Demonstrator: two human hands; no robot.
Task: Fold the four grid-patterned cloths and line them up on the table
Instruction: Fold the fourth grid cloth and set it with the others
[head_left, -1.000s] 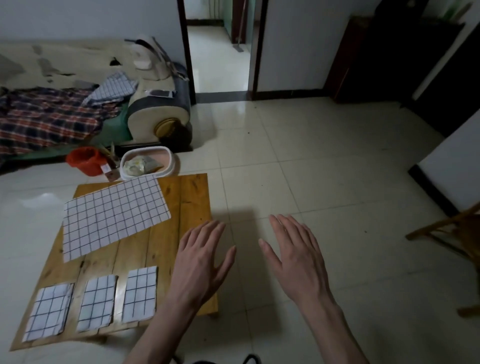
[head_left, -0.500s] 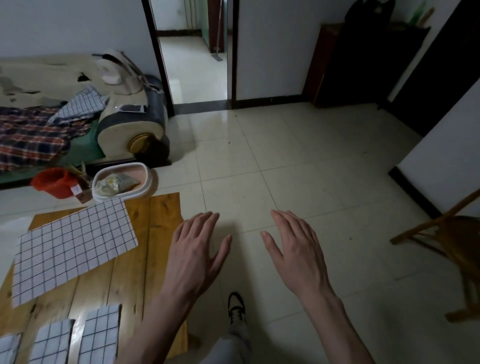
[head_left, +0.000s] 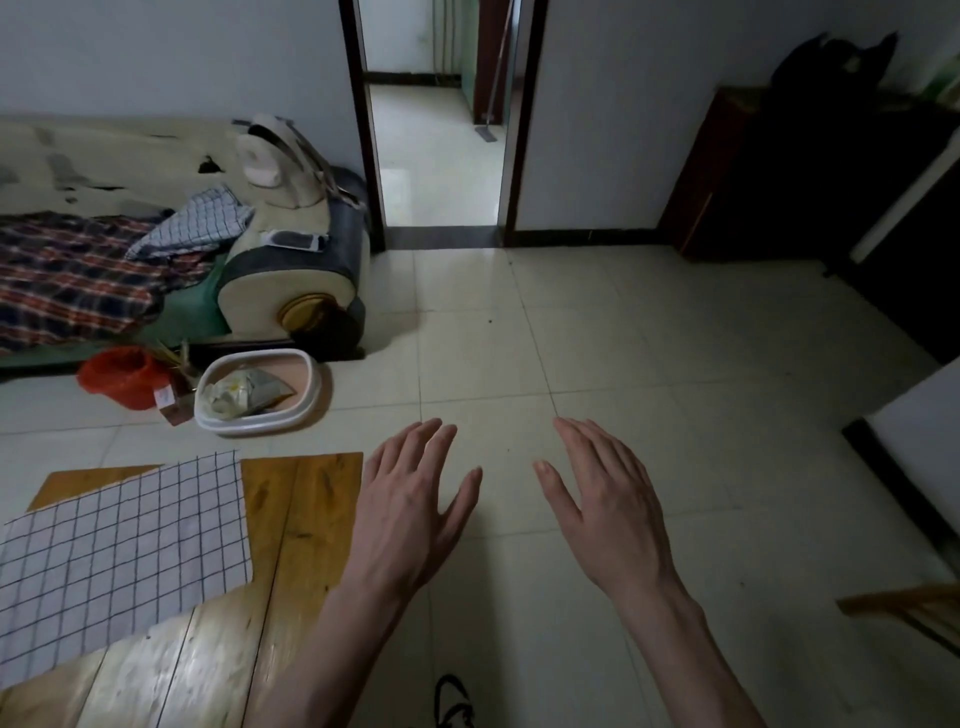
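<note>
Head view, looking fwd and down. Low wooden plank table (head_left: 291, 530) at lower left, only its right part in frame. Spread flat on it, one unfolded white cloth w/ dark grid lines (head_left: 119, 551), running off the left frame edge; its near-right corner toward the table's middle, its far-right corner close to the table's far edge. Long axis apparently left-right across the table, slightly skewed; full extent cut off, so not certain. No folded cloths visible in this frame.

Left hand (head_left: 410, 514) palm down, fingers straight and slightly spread, holding nothing, seen just past the table's right edge. Hovering or resting: cannot tell. Right hand (head_left: 608, 514) likewise flat, fingers relaxed and apart, empty, above pale floor tiles (head_left: 675, 364), well clear of the table.

Key relation: cloth lies to the left of both hands; left hand clearly nearer, a strip of bare wood between it and the cloth's right edge. Right hand would need to cross over the table's right edge to reach. Likely next: both hands swing left to take the cloth's right-side corners.

Around: white oval plastic tub (head_left: 260, 389) holding crumpled wrappers beyond the table's far edge, red bucket (head_left: 122, 376) beside it, sofa w/ plaid blanket (head_left: 67, 275) behind. Shoe tip (head_left: 452, 701) at bottom centre.
</note>
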